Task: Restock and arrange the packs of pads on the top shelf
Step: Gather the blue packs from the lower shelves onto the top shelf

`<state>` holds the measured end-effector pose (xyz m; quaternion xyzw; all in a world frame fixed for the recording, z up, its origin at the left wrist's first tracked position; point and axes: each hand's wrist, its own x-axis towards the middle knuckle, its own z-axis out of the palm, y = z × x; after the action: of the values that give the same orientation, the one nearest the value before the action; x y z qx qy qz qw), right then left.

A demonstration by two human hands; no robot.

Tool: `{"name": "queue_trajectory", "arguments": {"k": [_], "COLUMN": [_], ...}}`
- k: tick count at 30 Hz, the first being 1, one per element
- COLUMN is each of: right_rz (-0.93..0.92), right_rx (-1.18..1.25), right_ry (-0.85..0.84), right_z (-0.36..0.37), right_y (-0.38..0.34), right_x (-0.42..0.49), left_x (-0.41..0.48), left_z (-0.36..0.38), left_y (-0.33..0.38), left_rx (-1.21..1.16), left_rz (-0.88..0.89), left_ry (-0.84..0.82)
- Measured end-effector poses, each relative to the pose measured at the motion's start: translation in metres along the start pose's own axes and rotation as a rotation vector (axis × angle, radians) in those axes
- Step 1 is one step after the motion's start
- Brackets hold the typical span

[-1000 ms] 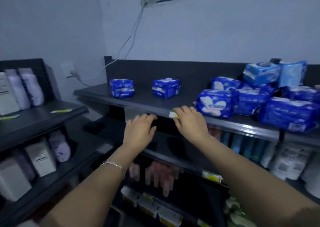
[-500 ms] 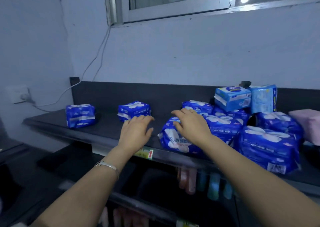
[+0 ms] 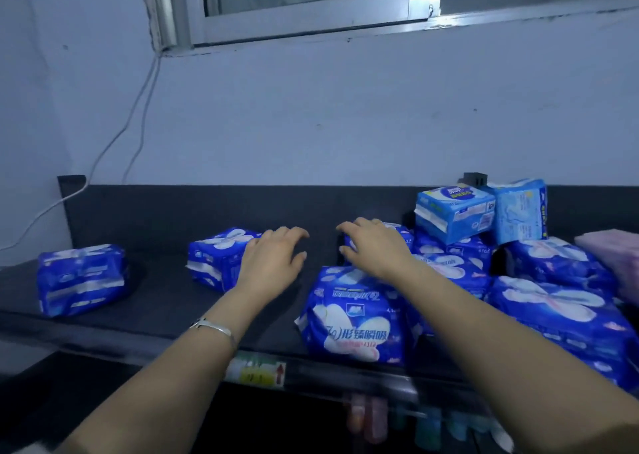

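Note:
The dark top shelf (image 3: 162,301) carries several blue packs of pads. One pack (image 3: 81,277) stands alone at the left, a second (image 3: 214,256) near the middle. My left hand (image 3: 273,263) hovers with loosely spread fingers just right of that second pack, holding nothing. My right hand (image 3: 373,246) reaches over the large front pack (image 3: 352,322) toward a pack behind it (image 3: 403,234), fingers loosely curved; whether it touches is unclear. More dark blue packs (image 3: 560,312) pile up at the right, with two light blue packs (image 3: 454,213) on top.
A pink pack (image 3: 612,249) lies at the far right edge. The shelf's dark back panel (image 3: 207,208) stands against a pale wall with a cable (image 3: 138,104) and a window above. A price label (image 3: 256,372) sits on the shelf's front edge; bottles show on the shelf below.
Both hands rose from the shelf's front edge and moved forward over the shelf top. The camera came closer and looks higher, so the lower shelves have left the view.

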<state>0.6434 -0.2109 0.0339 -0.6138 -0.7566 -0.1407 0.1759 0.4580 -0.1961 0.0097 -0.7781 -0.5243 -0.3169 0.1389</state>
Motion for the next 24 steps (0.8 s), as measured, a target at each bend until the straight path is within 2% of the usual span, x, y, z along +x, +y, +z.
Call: {"name": "queue_trajectory", "arguments": {"k": [5,9,19,22,24], "right_rz": [0.101,0.155,0.138,0.164,0.174], "right_rx": [-0.048,-0.063,-0.080,-0.111,-0.172], "right_ry": [-0.020,-0.080,-0.312,-0.390,-0.373], "right_z": [-0.002,0.003,0.029,0.038,0.044], "right_y": [0.028,0.052,0.083,0.091,0.092], "right_x": [0.014,0.033,0.087,0.091,0.089], "left_x": [0.036,0.054,0.075,0.077,0.077], "left_z": [0.024,0.048,0.078,0.082,0.077], "left_y": [0.007,0.010,-0.005,-0.003,0.003], "left_rx": [-0.108,-0.228,-0.345,-0.534,-0.607], "left_rz": [0.034,-0.017,-0.140,-0.117,-0.067], "left_ry": [-0.026,-0.139,-0.274,-0.447,-0.596]}}
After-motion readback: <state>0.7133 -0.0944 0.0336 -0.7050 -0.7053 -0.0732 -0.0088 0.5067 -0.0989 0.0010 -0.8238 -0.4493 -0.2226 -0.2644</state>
